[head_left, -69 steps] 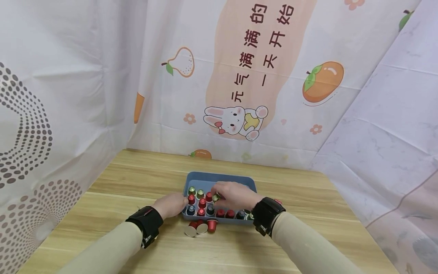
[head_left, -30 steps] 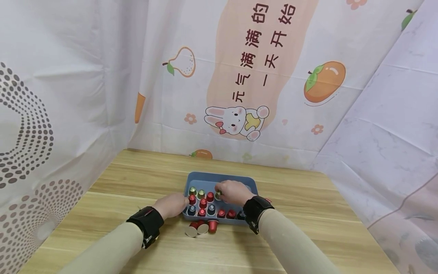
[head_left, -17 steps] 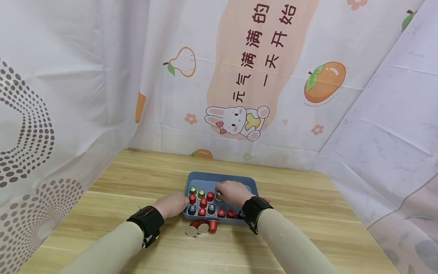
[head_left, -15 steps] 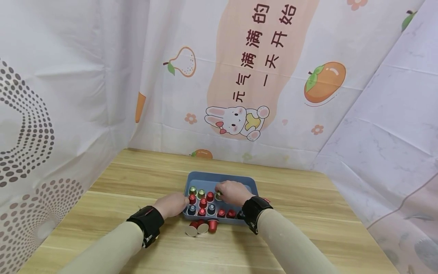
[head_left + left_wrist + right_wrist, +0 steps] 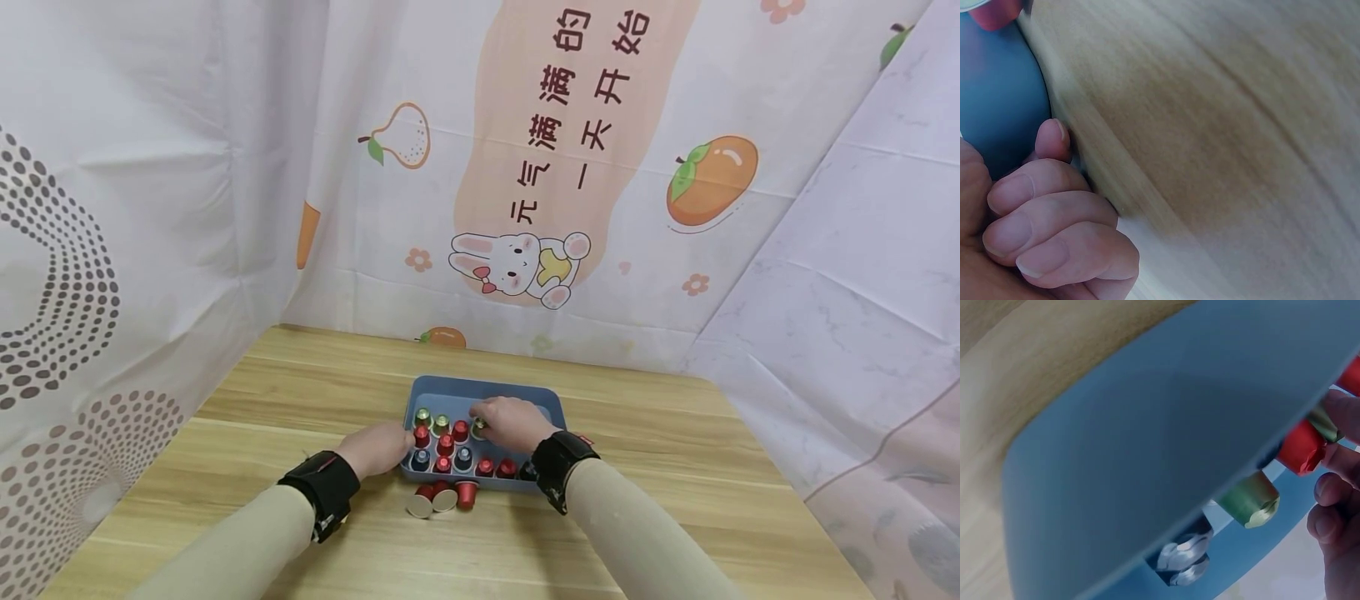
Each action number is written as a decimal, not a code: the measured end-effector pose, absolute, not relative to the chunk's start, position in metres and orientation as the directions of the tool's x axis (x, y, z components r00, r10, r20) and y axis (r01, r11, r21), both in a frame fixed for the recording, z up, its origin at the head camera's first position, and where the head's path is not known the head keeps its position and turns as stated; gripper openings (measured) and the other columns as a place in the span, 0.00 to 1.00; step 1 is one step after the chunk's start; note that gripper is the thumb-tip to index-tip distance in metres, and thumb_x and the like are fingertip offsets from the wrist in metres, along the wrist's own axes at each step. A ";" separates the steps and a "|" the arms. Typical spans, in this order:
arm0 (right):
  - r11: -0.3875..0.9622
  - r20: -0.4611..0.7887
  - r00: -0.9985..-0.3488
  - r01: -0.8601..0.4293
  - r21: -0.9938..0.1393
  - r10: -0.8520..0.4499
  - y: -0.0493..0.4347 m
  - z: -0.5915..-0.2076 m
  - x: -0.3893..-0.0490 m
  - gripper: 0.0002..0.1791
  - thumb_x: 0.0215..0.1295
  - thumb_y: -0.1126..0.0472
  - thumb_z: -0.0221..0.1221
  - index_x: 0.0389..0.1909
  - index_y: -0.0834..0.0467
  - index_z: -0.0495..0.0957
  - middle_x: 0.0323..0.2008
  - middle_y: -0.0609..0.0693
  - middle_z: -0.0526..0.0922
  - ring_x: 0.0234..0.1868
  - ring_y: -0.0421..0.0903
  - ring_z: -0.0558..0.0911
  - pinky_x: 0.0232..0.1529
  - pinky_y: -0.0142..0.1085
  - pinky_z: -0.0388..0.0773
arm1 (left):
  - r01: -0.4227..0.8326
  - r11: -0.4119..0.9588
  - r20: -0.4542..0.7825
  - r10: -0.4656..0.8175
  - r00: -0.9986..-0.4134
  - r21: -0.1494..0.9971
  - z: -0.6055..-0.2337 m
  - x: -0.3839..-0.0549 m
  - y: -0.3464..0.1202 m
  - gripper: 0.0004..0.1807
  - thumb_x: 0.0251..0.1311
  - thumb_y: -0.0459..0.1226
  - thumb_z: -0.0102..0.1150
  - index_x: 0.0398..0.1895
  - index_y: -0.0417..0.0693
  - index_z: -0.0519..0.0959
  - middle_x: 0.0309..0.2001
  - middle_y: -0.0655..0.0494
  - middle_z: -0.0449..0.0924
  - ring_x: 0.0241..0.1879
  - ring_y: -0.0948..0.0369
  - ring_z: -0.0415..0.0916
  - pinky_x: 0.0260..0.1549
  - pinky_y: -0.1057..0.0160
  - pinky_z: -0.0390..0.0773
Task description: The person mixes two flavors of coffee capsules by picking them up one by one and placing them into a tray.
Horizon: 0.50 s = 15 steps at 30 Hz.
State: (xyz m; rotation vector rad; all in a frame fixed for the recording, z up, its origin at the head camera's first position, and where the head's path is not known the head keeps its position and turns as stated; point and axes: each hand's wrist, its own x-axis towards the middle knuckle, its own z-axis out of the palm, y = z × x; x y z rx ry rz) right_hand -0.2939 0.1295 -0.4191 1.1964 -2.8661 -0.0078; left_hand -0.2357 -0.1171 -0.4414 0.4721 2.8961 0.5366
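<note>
A blue tray [image 5: 483, 385] holds red, green and dark coffee capsules, most standing with their narrow ends up. My left hand [image 5: 378, 448] grips the tray's left end; in the left wrist view its fingers [image 5: 1079, 215] are curled against the tray's corner. Over the middle of the tray, my right hand [image 5: 513, 421] pinches a green coffee capsule [image 5: 479, 428], to the right of a red capsule [image 5: 460, 431]. From the right wrist view, the tray's wall [image 5: 1141, 431] covers part of the contents, and the pinched green capsule [image 5: 1324, 425] shows between thumb and finger.
Several red capsules lie on the wooden table in front of the tray, one on its side [image 5: 466, 495] and others with pale lids [image 5: 419, 506] showing. A printed curtain [image 5: 405, 292] hangs behind the table, with more cloth at both sides.
Since the earliest frame, my right wrist has swung left and the green capsule in its fingers has shifted slightly back. In the last second both hands have stayed almost still.
</note>
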 end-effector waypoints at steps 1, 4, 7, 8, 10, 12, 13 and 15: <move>0.700 0.037 -0.699 -0.714 0.017 -0.714 0.130 -0.419 -0.294 0.13 0.67 0.60 0.67 0.52 0.53 0.83 0.47 0.49 0.88 0.45 0.46 0.86 0.44 0.42 0.83 | 0.296 0.886 -0.090 0.348 -0.933 0.356 -0.441 -0.235 -0.117 0.13 0.72 0.34 0.47 0.27 0.48 0.76 0.25 0.54 0.69 0.27 0.57 0.67 0.32 0.57 0.67; 0.696 0.052 -0.694 -0.718 0.025 -0.718 0.133 -0.418 -0.293 0.17 0.67 0.59 0.66 0.56 0.53 0.81 0.48 0.49 0.87 0.45 0.46 0.86 0.44 0.41 0.83 | 0.279 0.885 -0.097 0.336 -0.937 0.373 -0.441 -0.235 -0.117 0.14 0.72 0.34 0.47 0.27 0.48 0.76 0.25 0.54 0.69 0.27 0.57 0.67 0.32 0.57 0.67; 0.705 0.061 -0.704 -0.709 0.015 -0.708 0.133 -0.414 -0.292 0.20 0.68 0.58 0.66 0.60 0.54 0.80 0.49 0.50 0.86 0.45 0.45 0.86 0.44 0.40 0.83 | 0.280 0.886 -0.099 0.337 -0.936 0.370 -0.441 -0.235 -0.117 0.14 0.72 0.34 0.47 0.27 0.48 0.76 0.25 0.54 0.69 0.27 0.57 0.67 0.31 0.58 0.67; 0.710 0.061 -0.709 -0.704 0.009 -0.703 0.133 -0.413 -0.291 0.21 0.68 0.57 0.66 0.61 0.55 0.79 0.50 0.50 0.85 0.46 0.45 0.86 0.46 0.40 0.83 | 0.269 0.886 -0.104 0.329 -0.939 0.378 -0.441 -0.235 -0.117 0.14 0.72 0.35 0.46 0.27 0.48 0.76 0.25 0.54 0.69 0.27 0.57 0.67 0.31 0.58 0.67; 0.720 0.054 -0.720 -0.694 -0.014 -0.692 0.132 -0.409 -0.289 0.24 0.69 0.57 0.65 0.64 0.56 0.77 0.51 0.51 0.85 0.47 0.46 0.86 0.48 0.41 0.83 | 0.269 0.886 -0.104 0.330 -0.938 0.378 -0.441 -0.235 -0.116 0.14 0.72 0.35 0.46 0.26 0.48 0.75 0.24 0.54 0.69 0.26 0.57 0.67 0.31 0.59 0.66; 0.729 0.045 -0.730 -0.684 -0.027 -0.682 0.131 -0.405 -0.286 0.26 0.70 0.55 0.65 0.66 0.57 0.75 0.53 0.52 0.84 0.48 0.46 0.85 0.50 0.42 0.82 | 0.274 0.884 -0.104 0.334 -0.937 0.378 -0.440 -0.234 -0.116 0.14 0.73 0.34 0.46 0.27 0.48 0.76 0.25 0.54 0.69 0.26 0.57 0.67 0.31 0.58 0.66; 0.732 0.044 -0.732 -0.681 -0.028 -0.679 0.131 -0.403 -0.284 0.27 0.70 0.55 0.65 0.67 0.57 0.74 0.53 0.52 0.84 0.49 0.46 0.85 0.50 0.42 0.82 | 0.275 0.884 -0.104 0.335 -0.936 0.378 -0.440 -0.234 -0.116 0.14 0.73 0.34 0.46 0.27 0.47 0.76 0.25 0.54 0.69 0.26 0.57 0.67 0.31 0.58 0.66; 0.735 0.041 -0.735 -0.678 -0.021 -0.677 0.130 -0.400 -0.281 0.29 0.70 0.53 0.65 0.69 0.57 0.73 0.54 0.52 0.84 0.50 0.46 0.85 0.51 0.42 0.82 | 0.285 0.884 -0.100 0.343 -0.934 0.370 -0.439 -0.233 -0.117 0.13 0.73 0.34 0.46 0.27 0.47 0.76 0.25 0.53 0.69 0.27 0.57 0.67 0.31 0.58 0.67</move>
